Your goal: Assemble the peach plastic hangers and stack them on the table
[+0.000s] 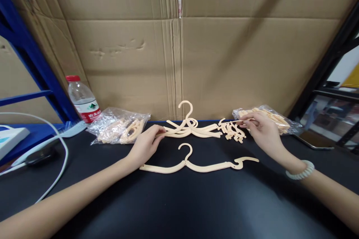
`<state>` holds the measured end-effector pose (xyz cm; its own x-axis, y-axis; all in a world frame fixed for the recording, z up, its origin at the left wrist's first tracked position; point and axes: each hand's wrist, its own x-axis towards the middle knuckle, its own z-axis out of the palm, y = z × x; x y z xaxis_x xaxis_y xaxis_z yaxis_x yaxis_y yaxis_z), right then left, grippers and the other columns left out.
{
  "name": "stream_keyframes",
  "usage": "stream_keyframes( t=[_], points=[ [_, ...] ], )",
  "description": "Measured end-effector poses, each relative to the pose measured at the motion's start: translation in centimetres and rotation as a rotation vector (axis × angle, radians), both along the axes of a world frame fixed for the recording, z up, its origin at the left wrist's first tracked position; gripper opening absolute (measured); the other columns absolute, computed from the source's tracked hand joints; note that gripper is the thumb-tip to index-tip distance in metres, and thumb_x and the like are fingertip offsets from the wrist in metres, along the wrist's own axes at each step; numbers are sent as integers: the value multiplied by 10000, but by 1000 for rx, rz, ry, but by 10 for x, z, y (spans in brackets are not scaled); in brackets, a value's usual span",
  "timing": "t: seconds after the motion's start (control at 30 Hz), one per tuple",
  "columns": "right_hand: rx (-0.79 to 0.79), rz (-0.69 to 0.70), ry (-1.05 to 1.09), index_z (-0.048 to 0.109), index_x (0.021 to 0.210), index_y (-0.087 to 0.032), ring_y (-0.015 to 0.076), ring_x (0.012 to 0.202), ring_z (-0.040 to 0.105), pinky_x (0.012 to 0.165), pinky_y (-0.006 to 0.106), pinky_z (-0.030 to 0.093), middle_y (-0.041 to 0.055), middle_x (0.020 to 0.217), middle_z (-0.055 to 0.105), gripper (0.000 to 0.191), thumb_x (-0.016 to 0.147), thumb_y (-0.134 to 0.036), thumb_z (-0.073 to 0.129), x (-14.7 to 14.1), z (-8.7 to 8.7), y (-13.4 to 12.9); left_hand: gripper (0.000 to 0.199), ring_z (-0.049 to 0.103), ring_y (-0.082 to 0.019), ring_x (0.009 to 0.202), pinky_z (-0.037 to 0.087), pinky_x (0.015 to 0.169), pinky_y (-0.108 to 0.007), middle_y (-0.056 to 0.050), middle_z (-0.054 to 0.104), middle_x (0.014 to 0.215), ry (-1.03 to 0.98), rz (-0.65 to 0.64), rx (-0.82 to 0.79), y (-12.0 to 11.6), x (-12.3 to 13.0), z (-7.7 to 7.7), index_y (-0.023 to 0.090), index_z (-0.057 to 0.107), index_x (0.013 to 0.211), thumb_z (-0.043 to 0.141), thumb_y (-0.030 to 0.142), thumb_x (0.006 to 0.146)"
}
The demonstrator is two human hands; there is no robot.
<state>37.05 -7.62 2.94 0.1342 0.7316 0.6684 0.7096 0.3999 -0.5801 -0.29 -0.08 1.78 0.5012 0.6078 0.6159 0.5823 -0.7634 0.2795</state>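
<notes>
In the head view, cream plastic hangers (179, 131) lie stacked near the back of the black table, one hook standing up. My left hand (148, 143) is closed, thumb and fingers pinching the left end of the stack. My right hand (260, 130) pinches a thin cream hook piece (238, 122) above a small heap of loose hook pieces (233, 133). In front lies a single hanger (165, 169) with its hook pointing away from me. A curved hook piece (244, 161) is joined to its right end; my left wrist is close to its left end.
A clear bag of cream parts (120, 127) and a red-capped water bottle (83, 99) stand at the left. Another bag (273, 117) and a phone-like flat object (314, 142) lie at the right. A white cable (63, 138) loops at the left. Cardboard (126, 56) walls the back.
</notes>
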Motion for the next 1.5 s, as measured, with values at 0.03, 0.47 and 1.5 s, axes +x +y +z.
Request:
stream_keyframes(
  t=[0.03, 0.47, 1.5],
  points=[
    [3, 1, 7, 621, 932, -243, 268, 883, 621, 803, 486, 564, 103, 993, 547, 205, 919, -330, 436, -1, 0, 0, 111, 657, -208, 873, 541, 763, -357, -54, 663, 922, -21, 6, -4, -3, 1, 1, 195, 537, 973, 449, 239, 921],
    [-174, 155, 362, 562, 877, -215, 223, 855, 594, 779, 407, 548, 58, 912, 583, 288, 815, -488, 630, -13, 2, -3, 210, 567, -163, 862, 497, 766, -296, -41, 521, 976, -155, -70, -136, -49, 19, -8, 223, 562, 1021, 386, 146, 936],
    [-866, 609, 946, 597, 811, -152, 218, 935, 707, 745, 239, 577, 71, 896, 708, 174, 805, -268, 728, -29, 3, -16, 204, 540, -167, 882, 440, 783, -298, -29, 513, 980, -128, 4, -170, -47, 18, -11, 209, 553, 973, 383, 118, 905]
  ],
)
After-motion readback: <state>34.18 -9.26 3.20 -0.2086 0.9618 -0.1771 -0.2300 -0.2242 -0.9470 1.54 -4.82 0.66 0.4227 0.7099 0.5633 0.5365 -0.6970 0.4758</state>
